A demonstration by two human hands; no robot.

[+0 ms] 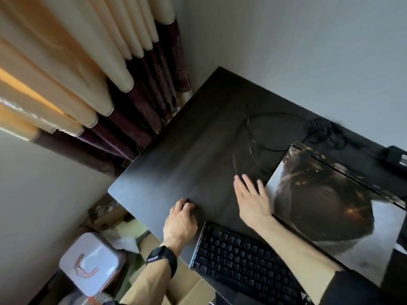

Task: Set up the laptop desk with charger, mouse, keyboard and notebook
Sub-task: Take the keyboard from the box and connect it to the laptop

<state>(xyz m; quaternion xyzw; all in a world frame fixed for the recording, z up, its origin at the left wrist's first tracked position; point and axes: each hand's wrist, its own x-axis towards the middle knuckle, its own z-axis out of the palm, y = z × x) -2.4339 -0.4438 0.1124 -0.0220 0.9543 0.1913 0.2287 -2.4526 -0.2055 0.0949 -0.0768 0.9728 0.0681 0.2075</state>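
Head view, tilted. Dark surface (176,155) runs from centre to the right edge of the frame; its left half is bare.

Laptop (330,201), lid shut with a printed skin, lies at right. Keyboard (246,260) sits at lower centre, just beside the laptop's near-left edge. Judgement: both parked to the right so the bare left area is free for arranging.

Charger brick (396,157) at the far right edge, behind the laptop; its cable (248,133) loops loosely over the surface at upper centre, with a tangle (326,130) near the back edge. Not visibly plugged into the laptop. Mouse and notebook: not seen in frame.

Left hand (182,219), watch (161,258) on the wrist, at the near-left edge of the surface. Its fingers (187,203) are curled, tips pressing the top; nothing visibly held. Judgement: probably bracing.

Right hand (253,201) between keyboard and cable loop, just left of the laptop corner. Fingers (247,182) spread flat and released, holding nothing; whether the palm touches the surface I cannot tell. Fingertips lie near the cable end. Judgement: likely reaching for the cable.
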